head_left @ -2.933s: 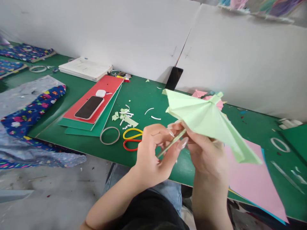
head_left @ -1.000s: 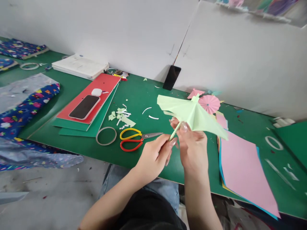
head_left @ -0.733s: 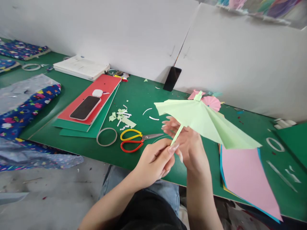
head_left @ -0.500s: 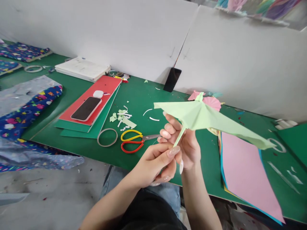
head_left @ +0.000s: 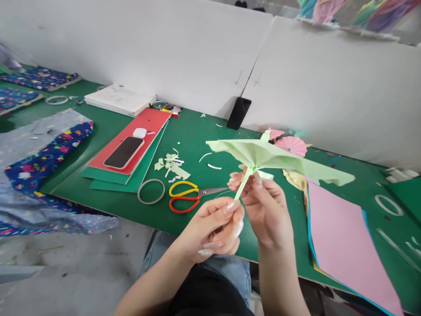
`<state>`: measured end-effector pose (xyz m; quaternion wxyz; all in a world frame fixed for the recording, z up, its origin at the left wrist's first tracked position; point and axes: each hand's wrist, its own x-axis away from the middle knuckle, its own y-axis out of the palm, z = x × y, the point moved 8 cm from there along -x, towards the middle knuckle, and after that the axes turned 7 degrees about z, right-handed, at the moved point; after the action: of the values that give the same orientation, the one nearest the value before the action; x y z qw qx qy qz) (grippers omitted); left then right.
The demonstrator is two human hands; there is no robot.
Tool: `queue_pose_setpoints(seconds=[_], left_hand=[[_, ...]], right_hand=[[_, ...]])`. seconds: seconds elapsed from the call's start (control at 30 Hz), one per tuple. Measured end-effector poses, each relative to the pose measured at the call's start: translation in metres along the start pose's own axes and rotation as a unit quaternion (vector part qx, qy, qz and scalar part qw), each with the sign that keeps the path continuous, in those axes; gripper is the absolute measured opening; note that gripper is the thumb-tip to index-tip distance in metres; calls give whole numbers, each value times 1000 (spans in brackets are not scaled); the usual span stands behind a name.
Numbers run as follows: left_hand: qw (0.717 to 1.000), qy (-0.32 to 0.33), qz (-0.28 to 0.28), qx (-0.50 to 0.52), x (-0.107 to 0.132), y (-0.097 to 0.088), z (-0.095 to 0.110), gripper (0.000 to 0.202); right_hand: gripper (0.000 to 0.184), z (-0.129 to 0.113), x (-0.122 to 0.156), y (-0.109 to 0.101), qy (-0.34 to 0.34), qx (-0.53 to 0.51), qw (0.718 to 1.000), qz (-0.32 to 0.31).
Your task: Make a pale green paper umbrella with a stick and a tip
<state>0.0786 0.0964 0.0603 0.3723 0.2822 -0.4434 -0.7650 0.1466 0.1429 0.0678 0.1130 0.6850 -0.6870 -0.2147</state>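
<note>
A light green paper umbrella (head_left: pixel 272 159) is held above the green table (head_left: pixel 197 131), its canopy spread wide and nearly level. My left hand (head_left: pixel 213 230) pinches the lower end of its thin green stick (head_left: pixel 242 186) between thumb and forefinger. My right hand (head_left: pixel 266 206) is closed round the stick higher up, just under the canopy. Yellow and red scissors (head_left: pixel 186 198) lie shut on the table to the left of my hands.
A tape ring (head_left: pixel 151 191) and green paper scraps (head_left: pixel 171 162) lie by the scissors. A phone (head_left: pixel 124 152) rests on red and green sheets. Pink paper (head_left: pixel 345 241) lies at right, small pink umbrellas (head_left: pixel 291 145) behind. A dark phone (head_left: pixel 238 113) leans on the white wall. Patterned cloth (head_left: pixel 39 162) at left.
The umbrella's canopy has spread from folded down to nearly flat. My right hand has moved up the stick under the canopy, while my left hand slid to the stick's lower end.
</note>
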Motion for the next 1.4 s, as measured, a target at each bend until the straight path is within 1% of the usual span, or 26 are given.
queue_pose_setpoints(seconds=[0.1,0.2,0.27,0.33,0.37,0.43,0.5,0.57,0.67,0.77,0.87,0.93,1.0,1.1,1.17,1.23,1.33,1.37,1.4], left_hand=[[998,22,42,-42,0,-10,2,26],[988,50,87,-116,0,-23,6,27],[977,61,106,-174,1,-28,9,27],[962,77,130,-226,1,-32,13,28],[954,86,145,-248,1,-32,16,28],[936,101,175,-289,2,-32,21,29],[915,110,199,-333,2,-31,24,31],[889,123,217,-383,2,-29,26,32],[834,160,245,-467,3,-29,31,31],[783,190,263,-531,4,-27,33,27],[747,198,273,-574,3,-26,34,30],[729,200,278,-592,3,-26,34,32],[722,209,273,-600,4,-24,34,30],[728,223,253,-597,5,-23,32,22],[732,226,242,-595,5,-24,30,20],[727,230,244,-599,6,-24,31,20],[707,244,259,-611,8,-23,34,19],[701,248,262,-615,9,-23,35,19],[698,250,262,-618,9,-22,36,19]], right_hand=[[16,-4,3,-2,-18,3,1000,16],[11,-9,5,-5,-18,24,999,33],[7,-14,5,-10,-20,39,997,67],[7,-19,6,-16,-23,62,993,98],[8,-21,6,-18,-24,79,991,107],[12,-22,7,-18,-23,114,988,103],[14,-23,7,-17,-34,151,983,96],[16,-27,7,-14,-63,197,974,96],[18,-35,10,-7,-106,283,948,102],[17,-35,14,0,-104,363,923,79],[20,-31,19,6,-96,430,896,52],[25,-33,20,6,-113,457,880,61],[25,-38,20,3,-136,444,880,99],[26,-44,17,-4,-162,371,900,165],[22,-45,16,-5,-179,345,903,185],[16,-46,17,-3,-208,351,892,196],[14,-50,21,0,-250,375,866,216],[13,-51,21,-1,-251,373,865,222],[12,-50,20,-2,-243,364,871,222]])
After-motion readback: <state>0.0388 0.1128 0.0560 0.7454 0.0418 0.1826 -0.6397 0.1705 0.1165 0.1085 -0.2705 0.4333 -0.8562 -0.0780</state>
